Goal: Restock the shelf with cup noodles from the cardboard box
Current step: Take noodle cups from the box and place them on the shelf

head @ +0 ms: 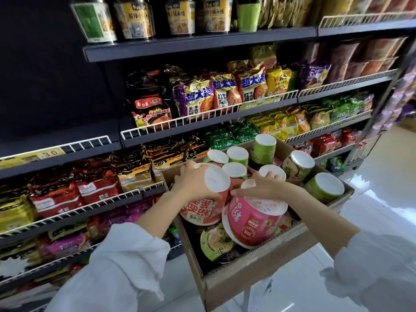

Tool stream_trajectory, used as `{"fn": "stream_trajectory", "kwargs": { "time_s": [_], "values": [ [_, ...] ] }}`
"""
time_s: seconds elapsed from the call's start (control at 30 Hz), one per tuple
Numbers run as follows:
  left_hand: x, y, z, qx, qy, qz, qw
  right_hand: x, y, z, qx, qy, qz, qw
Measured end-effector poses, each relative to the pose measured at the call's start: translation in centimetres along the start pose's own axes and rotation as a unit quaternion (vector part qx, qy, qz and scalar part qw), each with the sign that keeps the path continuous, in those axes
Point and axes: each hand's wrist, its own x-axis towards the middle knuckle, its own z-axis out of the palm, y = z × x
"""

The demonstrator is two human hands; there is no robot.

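two hands are down in the cardboard box, which sits in front of the shelf with its open top toward me. my left hand has its fingers curled around the red cup, an upside-down noodle cup whose white base faces up; the thumb and fingers wrap the cup just below that base. my right hand lies across the pink cup, a bigger bowl-shaped cup tipped on its side, fingers bent over its upper edge and gripping it. the two cups sit just beside each other near the middle of the box, and the hands are close but not touching as far as i can see.

several green cups stand or lean along the far and right sides of the box, most with white bases up. one more green cup with a noodle picture lies low in the near part of the box, partly under the pink one.

the shelf rises to the left and behind, its tiers packed with bagged noodles behind white wire rails; tall cups line the top tier. white sleeves cover both forearms. a pale glossy floor shows at right.
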Motion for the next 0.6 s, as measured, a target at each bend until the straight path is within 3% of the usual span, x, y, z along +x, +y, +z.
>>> {"fn": "stream_trajectory", "kwargs": {
  "time_s": [0.07,0.33,0.6],
  "values": [
    [-0.8,0.4,-0.6,0.010,0.042,0.000,0.999,-0.6,0.3,0.2,-0.001,-0.029,-0.006,1.000],
    [-3.5,-0.2,-4.7,-0.061,0.190,-0.014,0.980,-2.9,-1.8,0.0,0.062,0.045,-0.060,0.995],
    [-7.4,-5.9,-11.0,-0.159,0.379,-0.039,0.911,-4.5,-10.2,-2.6,0.240,0.133,-0.123,0.954]
  ]
}}
